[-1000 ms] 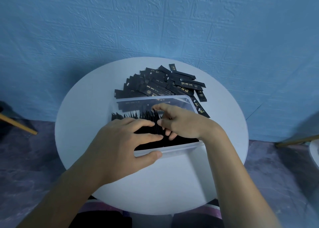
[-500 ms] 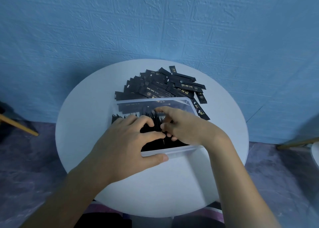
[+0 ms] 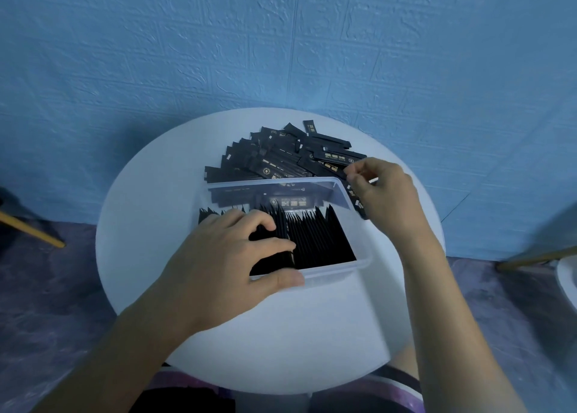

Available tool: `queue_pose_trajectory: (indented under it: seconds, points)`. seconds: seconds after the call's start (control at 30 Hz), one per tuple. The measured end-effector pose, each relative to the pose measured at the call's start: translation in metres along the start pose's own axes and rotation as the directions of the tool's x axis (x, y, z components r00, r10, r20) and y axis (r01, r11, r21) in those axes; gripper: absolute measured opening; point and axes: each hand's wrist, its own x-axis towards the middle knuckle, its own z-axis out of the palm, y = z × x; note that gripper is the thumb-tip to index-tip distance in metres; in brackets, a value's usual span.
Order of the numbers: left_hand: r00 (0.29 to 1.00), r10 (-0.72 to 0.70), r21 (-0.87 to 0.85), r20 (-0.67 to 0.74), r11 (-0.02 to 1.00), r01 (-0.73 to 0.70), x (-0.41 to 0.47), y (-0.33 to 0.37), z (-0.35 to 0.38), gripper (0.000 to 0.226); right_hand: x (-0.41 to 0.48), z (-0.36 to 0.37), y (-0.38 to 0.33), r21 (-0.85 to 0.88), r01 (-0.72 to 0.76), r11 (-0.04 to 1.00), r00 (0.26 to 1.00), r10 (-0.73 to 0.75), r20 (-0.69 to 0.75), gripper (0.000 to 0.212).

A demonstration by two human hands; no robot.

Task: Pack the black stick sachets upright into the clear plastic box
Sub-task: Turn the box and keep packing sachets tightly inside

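The clear plastic box (image 3: 359, 264) sits mid-table, packed with a row of upright black sachets (image 3: 315, 237). My left hand (image 3: 228, 262) lies over the left part of that row, its fingers bent across the sachet tops and its thumb against the outside of the near wall. Behind the box is a loose pile of black stick sachets (image 3: 278, 159) lying flat. At the pile's right edge, my right hand (image 3: 384, 194) has its fingertips curled together and pinches the end of one loose sachet (image 3: 331, 169).
The round white table (image 3: 281, 344) stands against a blue textured wall. Wooden legs show at the far left (image 3: 31, 231) and far right (image 3: 537, 256). A white object's edge (image 3: 566, 281) sits at the right border.
My right hand has left the box and moved back and to the right, to the loose pile. My left hand stays on the sachets in the box.
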Motion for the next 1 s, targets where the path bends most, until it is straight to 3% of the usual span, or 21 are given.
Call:
queue_pose_trajectory:
  seconds: [0.13, 0.27, 0.37, 0.53, 0.73, 1.0]
  points:
    - [0.999, 0.009, -0.021, -0.042, 1.000, -0.010, 0.001, 0.000, 0.000, 0.061, 0.017, 0.018, 0.031, -0.278, -0.081, 0.957, 0.994, 0.100, 0.053, 0.038]
    - [0.999, 0.006, -0.017, -0.040, 1.000, -0.006, 0.001, -0.001, 0.001, 0.061, 0.024, 0.032, 0.045, -0.334, -0.111, 0.936, 0.985, 0.149, 0.089, 0.053]
    - [0.999, -0.002, -0.021, -0.035, 1.000, 0.002, 0.001, 0.000, 0.001, 0.061, 0.022, 0.029, 0.044, -0.315, -0.123, 0.941, 0.976, 0.172, 0.131, 0.048]
    - [1.000, -0.003, -0.020, -0.030, 1.000, 0.003, 0.001, 0.001, 0.001, 0.063, 0.018, 0.020, 0.042, -0.218, -0.153, 0.964, 0.948, 0.206, 0.243, 0.021]
    - [1.000, 0.001, -0.038, -0.030, 0.999, -0.002, 0.001, 0.000, 0.001, 0.063, 0.013, 0.020, 0.045, -0.131, -0.109, 0.985, 0.963, 0.137, 0.232, 0.005]
    - [1.000, -0.006, -0.046, -0.028, 0.999, 0.005, 0.001, 0.001, 0.000, 0.062, 0.012, 0.019, 0.045, -0.062, -0.127, 0.990, 0.975, 0.136, 0.177, 0.006]
